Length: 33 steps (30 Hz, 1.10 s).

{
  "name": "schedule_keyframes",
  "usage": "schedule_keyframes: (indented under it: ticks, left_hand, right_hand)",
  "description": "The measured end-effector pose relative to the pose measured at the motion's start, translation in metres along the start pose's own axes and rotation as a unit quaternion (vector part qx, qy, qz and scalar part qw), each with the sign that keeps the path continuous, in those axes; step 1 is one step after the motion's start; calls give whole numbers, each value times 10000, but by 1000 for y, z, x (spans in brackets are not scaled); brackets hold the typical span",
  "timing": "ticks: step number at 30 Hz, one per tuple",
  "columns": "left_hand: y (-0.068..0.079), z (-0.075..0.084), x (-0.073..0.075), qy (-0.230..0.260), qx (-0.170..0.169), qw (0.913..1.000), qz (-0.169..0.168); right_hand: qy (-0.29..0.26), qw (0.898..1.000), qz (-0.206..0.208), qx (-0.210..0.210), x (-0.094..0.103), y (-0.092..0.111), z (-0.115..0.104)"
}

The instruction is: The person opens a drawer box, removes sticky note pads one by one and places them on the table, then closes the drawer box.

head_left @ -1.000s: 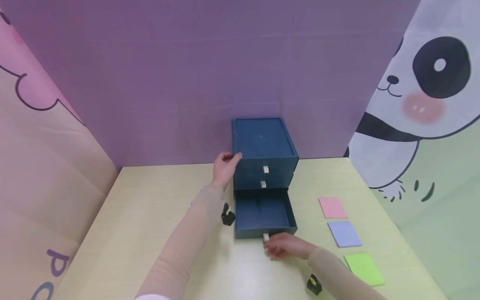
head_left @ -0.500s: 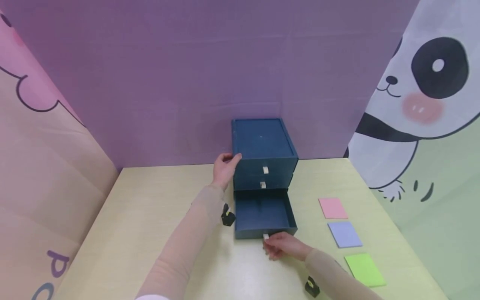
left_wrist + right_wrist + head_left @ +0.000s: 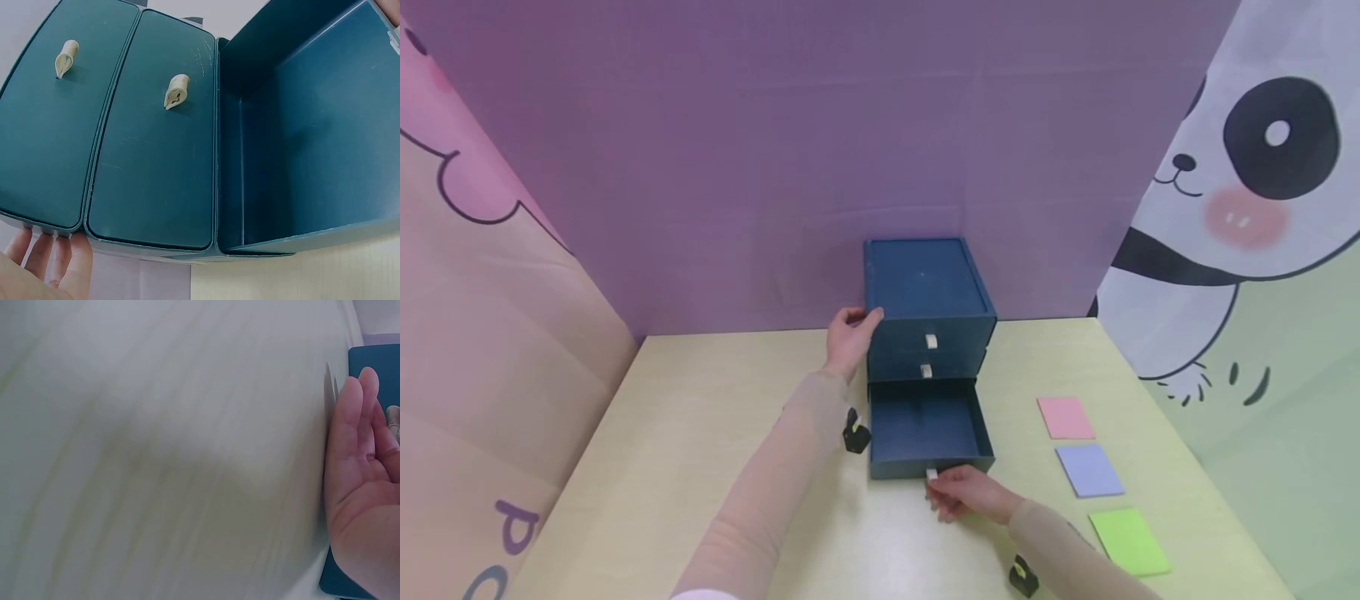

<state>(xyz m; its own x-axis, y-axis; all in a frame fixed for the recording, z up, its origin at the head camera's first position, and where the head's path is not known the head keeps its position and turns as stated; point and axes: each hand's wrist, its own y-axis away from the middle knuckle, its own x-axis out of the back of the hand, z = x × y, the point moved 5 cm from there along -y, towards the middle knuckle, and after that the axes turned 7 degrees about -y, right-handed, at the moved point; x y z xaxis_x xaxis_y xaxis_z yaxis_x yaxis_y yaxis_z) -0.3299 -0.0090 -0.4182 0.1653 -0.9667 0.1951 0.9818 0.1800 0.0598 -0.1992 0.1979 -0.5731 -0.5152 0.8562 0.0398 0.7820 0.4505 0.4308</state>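
A dark blue three-drawer cabinet (image 3: pixel 927 279) stands against the back wall. Its bottom drawer (image 3: pixel 895 469) is pulled out and shows a bare inside; the two upper drawers are closed, each with a small cream pull tab (image 3: pixel 176 91). At the cabinet's upper left side rests my left hand (image 3: pixel 850 340), thumb by the top front corner and fingers (image 3: pixel 61 259) fairly straight along the side. My right hand (image 3: pixel 968 490) pinches the bottom drawer's pull tab (image 3: pixel 932 473) between thumb and forefinger, its other fingers lying low over the table.
Pink (image 3: pixel 1067 417), lavender (image 3: pixel 1090 470) and lime green (image 3: pixel 1130 542) square note pads lie in a row right of the drawer on the pale wood table (image 3: pixel 700 417). A purple backdrop (image 3: pixel 737 167) rises behind the cabinet, with printed cloth on both sides.
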Motion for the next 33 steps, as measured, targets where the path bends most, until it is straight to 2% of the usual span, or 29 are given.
schedule_keyframes:
  ticks: [15, 33]
  left_hand:
    - [1, 0, 1, -11, -12, 10000, 39]
    - [1, 1, 0, -65, -32, 10000, 34]
  right_hand:
    - [-190, 9990, 88, 401, -4, 2, -3]
    - [-148, 9983, 417, 370, -1, -2, -5]
